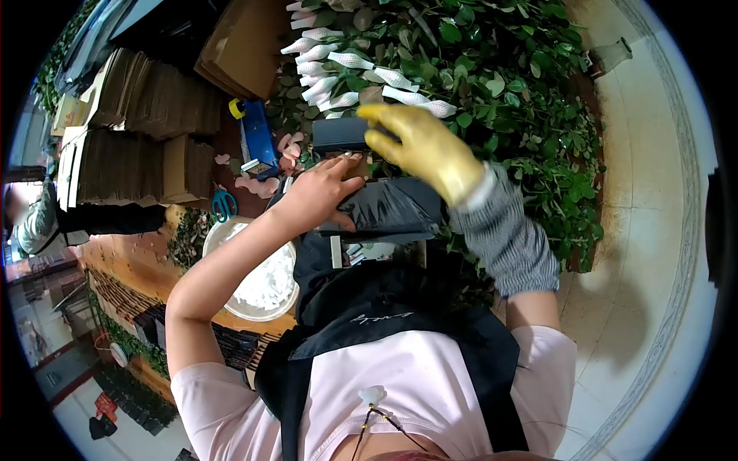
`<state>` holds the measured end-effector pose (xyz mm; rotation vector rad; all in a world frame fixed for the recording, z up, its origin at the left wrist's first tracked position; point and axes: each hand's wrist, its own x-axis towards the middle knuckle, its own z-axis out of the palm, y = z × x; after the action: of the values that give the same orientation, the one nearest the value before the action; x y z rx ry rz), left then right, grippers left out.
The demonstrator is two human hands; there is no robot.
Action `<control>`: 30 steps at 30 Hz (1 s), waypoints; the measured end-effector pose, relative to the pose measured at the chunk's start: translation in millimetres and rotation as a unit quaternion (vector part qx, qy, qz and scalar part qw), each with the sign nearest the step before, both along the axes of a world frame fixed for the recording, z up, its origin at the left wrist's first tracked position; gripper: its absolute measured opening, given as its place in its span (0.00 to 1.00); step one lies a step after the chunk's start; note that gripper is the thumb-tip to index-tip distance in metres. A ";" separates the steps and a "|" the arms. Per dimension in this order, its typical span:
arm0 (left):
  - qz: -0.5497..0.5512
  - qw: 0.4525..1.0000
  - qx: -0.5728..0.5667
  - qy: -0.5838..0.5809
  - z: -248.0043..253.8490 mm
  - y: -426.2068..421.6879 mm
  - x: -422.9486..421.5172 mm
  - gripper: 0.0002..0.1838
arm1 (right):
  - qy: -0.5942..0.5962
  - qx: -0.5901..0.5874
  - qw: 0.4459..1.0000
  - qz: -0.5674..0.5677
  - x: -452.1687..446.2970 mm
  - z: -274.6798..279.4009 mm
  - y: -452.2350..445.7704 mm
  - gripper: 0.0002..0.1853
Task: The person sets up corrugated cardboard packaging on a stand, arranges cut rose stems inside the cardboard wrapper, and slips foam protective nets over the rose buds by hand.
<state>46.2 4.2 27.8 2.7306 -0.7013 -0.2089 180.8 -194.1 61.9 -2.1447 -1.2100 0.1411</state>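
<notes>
My left hand (327, 190) is bare and lies with its fingers stretched over a brown surface, its thumb on a black plastic-covered bundle (396, 209). Just beyond its fingertips is a dark rectangular block (337, 135). My right hand (423, 144) wears a yellow glove and hovers at the right end of that block, thumb and fingers apart. Whether the glove touches the block cannot be made out. Past both hands lie leafy green stems (492, 69), with white netted sleeves (315, 54) over what seem to be flower heads.
Left of my arm are blue-handled scissors (223, 203), a blue tape dispenser (257, 134) and pink petals (257, 187). A basin (263, 314) holds many small white pieces. Cardboard stacks (154, 92) rise at upper left. A glass bottle (613, 57) is at upper right. Another person (34, 223) is far left.
</notes>
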 end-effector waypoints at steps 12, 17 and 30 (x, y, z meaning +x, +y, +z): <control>0.137 0.985 -0.100 -0.022 -19.8 -2.7 -33.2 0.41 | -0.242 -0.208 0.941 0.108 -34.0 -1.8 -18.2 0.15; 0.335 0.906 -0.167 -0.200 -47.7 -28.6 -63.8 0.60 | -0.298 -0.357 0.884 0.040 -101.8 -32.5 -21.3 0.20; 0.309 0.927 -0.062 -0.206 -33.8 -45.3 -82.5 0.21 | 0.217 -0.186 0.955 -0.076 -53.3 40.3 -88.1 0.32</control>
<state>-36.3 -41.0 -6.0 2.7318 0.0862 0.5452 127.5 -282.2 102.2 -2.3429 -0.8042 0.7837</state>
